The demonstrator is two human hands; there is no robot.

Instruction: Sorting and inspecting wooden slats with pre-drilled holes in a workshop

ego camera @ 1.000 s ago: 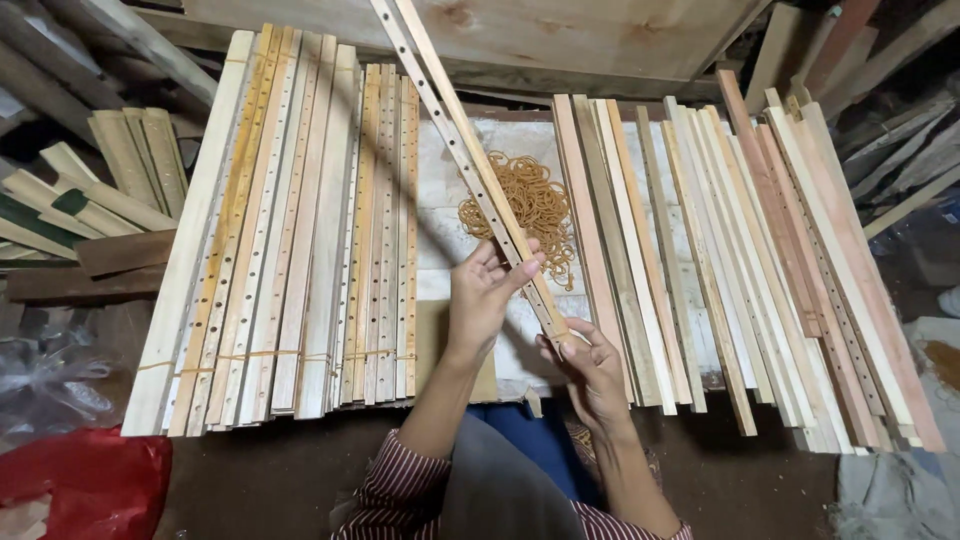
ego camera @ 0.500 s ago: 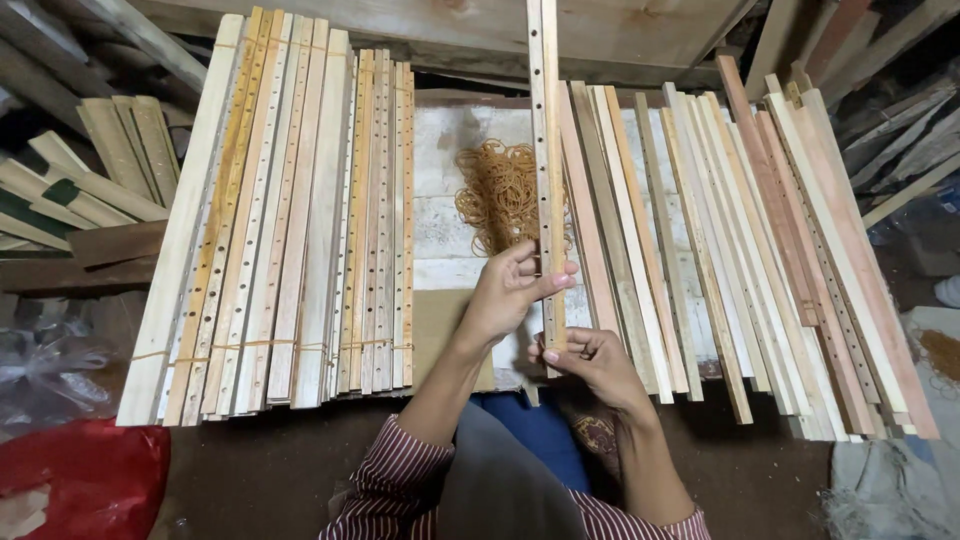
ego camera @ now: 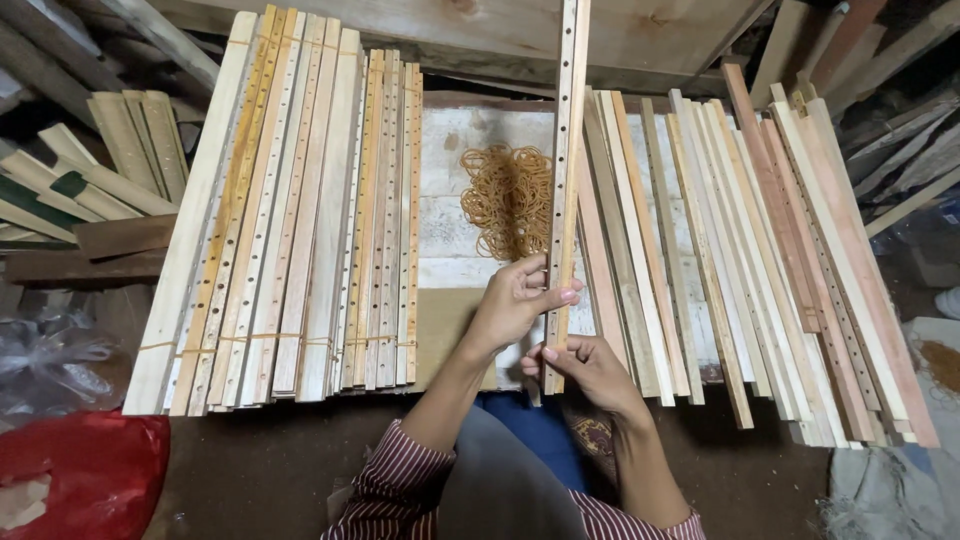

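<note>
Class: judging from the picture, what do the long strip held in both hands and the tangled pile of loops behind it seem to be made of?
Drilled strip: apparently bare, unvarnished wood, pale with a matte surface and faint grain, pierced by a row of small holes. The left hand and right hand grip its lower end.
Loop pile: probably rubber bands, thin, limp, tan-orange rings.

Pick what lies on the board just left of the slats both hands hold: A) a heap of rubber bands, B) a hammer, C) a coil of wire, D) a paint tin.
A: a loose heap of tan rubber bands lies beside the drilled slats gripped by the left hand and right hand.
</note>
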